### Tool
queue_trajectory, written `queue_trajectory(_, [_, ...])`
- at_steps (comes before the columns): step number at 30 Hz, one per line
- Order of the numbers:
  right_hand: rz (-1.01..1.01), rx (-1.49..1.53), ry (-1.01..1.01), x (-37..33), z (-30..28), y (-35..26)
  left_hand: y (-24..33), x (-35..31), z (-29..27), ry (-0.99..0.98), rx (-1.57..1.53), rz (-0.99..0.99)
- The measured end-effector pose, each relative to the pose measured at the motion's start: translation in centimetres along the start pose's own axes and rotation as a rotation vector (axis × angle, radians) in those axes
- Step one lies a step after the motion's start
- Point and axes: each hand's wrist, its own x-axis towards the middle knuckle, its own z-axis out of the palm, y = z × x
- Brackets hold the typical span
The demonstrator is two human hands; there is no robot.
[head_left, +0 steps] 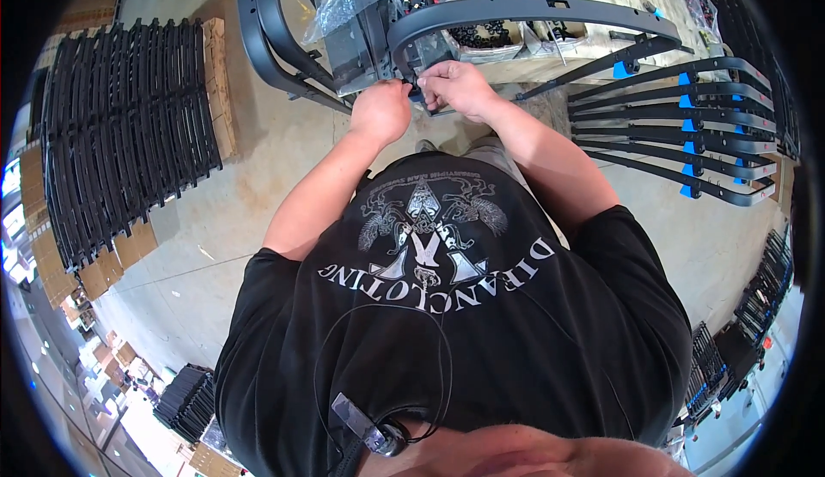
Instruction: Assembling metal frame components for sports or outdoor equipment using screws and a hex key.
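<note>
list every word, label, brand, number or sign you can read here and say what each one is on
Shirt: large white lettering curving under the graphic; legible, but I won't copy it.
Shirt: smaller line above the graphic; also not copied.
Rails on the right: pale end marks, too small to read.
Curved frame: no text I can make out.

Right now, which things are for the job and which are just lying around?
Likely the job:
left hand and right hand, close together
curved black metal frame beside them

Seemingly just lying about:
stacked black bars on the left
crumpled clear plastic
black frames with blue pieces, right
</note>
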Motion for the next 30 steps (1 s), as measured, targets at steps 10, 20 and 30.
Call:
queue_trajectory(10, [0.267, -0.236, 0.091, 1.3, 1.4, -0.9, 0.5, 0.2, -0.9, -0.082, 0.025, -0.040])
queue_trajectory(20, [0.225, -0.311, 0.105, 1.4, 1.4, -0.1, 0.3, 0.1, -0.7, -0.084, 0.019, -0.036])
queue_trajectory(30, [-0.046, -0.391, 0.203, 1.4, 1.7, 1.4, 0.6, 0.3, -0.8, -0.058, 0.028, -0.031])
